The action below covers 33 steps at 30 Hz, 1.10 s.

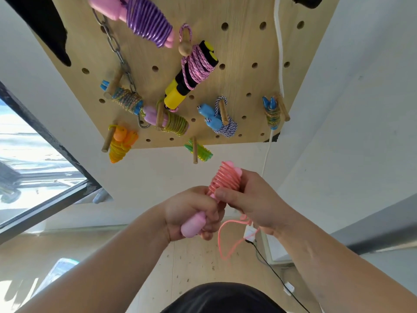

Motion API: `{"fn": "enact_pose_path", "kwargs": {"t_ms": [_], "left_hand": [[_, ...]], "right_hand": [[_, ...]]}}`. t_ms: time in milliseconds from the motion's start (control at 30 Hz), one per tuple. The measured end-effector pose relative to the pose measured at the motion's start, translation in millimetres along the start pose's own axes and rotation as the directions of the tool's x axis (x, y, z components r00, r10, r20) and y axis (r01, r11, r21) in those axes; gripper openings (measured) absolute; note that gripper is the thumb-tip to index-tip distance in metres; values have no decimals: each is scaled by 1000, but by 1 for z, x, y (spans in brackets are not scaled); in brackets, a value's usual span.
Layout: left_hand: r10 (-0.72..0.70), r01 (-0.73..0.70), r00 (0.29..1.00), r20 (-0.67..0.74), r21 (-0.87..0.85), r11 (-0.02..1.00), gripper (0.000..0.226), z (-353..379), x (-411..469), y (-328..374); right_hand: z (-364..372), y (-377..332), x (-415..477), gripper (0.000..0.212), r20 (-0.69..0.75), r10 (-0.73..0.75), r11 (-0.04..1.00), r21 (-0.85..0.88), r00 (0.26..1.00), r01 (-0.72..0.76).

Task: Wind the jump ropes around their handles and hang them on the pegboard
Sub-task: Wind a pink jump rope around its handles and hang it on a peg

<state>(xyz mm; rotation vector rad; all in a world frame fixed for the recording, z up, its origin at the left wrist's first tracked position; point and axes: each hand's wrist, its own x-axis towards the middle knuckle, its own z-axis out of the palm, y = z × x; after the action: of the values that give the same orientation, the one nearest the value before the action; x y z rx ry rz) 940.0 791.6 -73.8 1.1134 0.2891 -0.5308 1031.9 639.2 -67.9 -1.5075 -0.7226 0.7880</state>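
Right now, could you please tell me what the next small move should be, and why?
Probably one more wrap: the right hand should carry the loose rope loop around the pink handles, which the left hand grips at their lower end. The coral coils already cover the upper part, but that loop hangs free below the hands, so it seems unready for a peg.

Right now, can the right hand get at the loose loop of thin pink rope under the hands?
Probably yes: the loose loop hangs free just below the right hand, which must first release the wound coil.
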Motion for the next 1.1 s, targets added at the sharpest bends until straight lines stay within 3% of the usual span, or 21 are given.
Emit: {"fn": "enact_pose_path", "kwargs": {"t_ms": [67, 133, 167, 233, 300, 367, 400, 500, 567, 600, 667, 767, 867, 967, 1100], "left_hand": [[40, -31, 994, -103, 89, 996, 16, 2, -1, 2], [146, -58, 942, -303, 280, 958, 27, 4, -2, 5], [237, -50, 883, -405, 420, 906, 33, 4, -1, 4], [464, 6, 686, -561, 641, 767, 51, 9, -2, 0], [697, 94, 541, -471, 857, 507, 71, 21, -3, -10], [828, 215, 511, -231, 967, 137, 76, 21, 6, -25], [862, 258, 485, -145, 966, 17, 73, 16, 11, -29], [930, 311, 368, 1, 942, -124, 45, -6, 23, -25], [936, 283, 347, 54, 946, -159, 38, -12, 23, -16], [934, 251, 355, 42, 958, -139, 38, -13, 22, -14], [928, 182, 363, -85, 983, 19, 39, -10, 18, -8], [845, 65, 367, -390, 917, 394, 37, 3, 9, 2], [653, -107, 472, -593, 697, 710, 35, 12, 10, 7], [471, -227, 582, -663, 424, 877, 39, 13, 13, 7], [288, -306, 775, -562, 65, 950, 43, 15, 3, 12]], "right_hand": [[7, -1, -1, 8, -63, 12, 1000, 29, 998, -10], [10, 1, 2, 18, -189, 45, 999, 38, 981, -39], [9, 4, 5, 24, -269, 65, 998, -4, 961, -68], [6, 9, 10, 39, -387, 113, 992, -13, 915, -128], [7, 8, 13, 44, -458, 216, 976, 123, 862, -179], [12, 5, 14, 44, -445, 320, 936, 282, 836, -209], [15, 3, 14, 42, -422, 359, 914, 337, 832, -224], [17, 1, 14, 41, -338, 380, 887, 397, 861, -236], [13, -2, 10, 39, -289, 328, 903, 374, 899, -210], [11, -3, 9, 36, -269, 284, 919, 349, 920, -182], [6, -2, 5, 31, -246, 188, 959, 256, 951, -123], [0, 2, 1, 21, -231, 104, 991, 110, 967, -81], [-7, 3, -2, 11, -239, 68, 996, 67, 969, -53], [-13, 2, -3, 13, -233, 12, 1000, 10, 972, -10], [-20, -5, -3, 11, -181, -24, 999, -34, 983, 18]]}}
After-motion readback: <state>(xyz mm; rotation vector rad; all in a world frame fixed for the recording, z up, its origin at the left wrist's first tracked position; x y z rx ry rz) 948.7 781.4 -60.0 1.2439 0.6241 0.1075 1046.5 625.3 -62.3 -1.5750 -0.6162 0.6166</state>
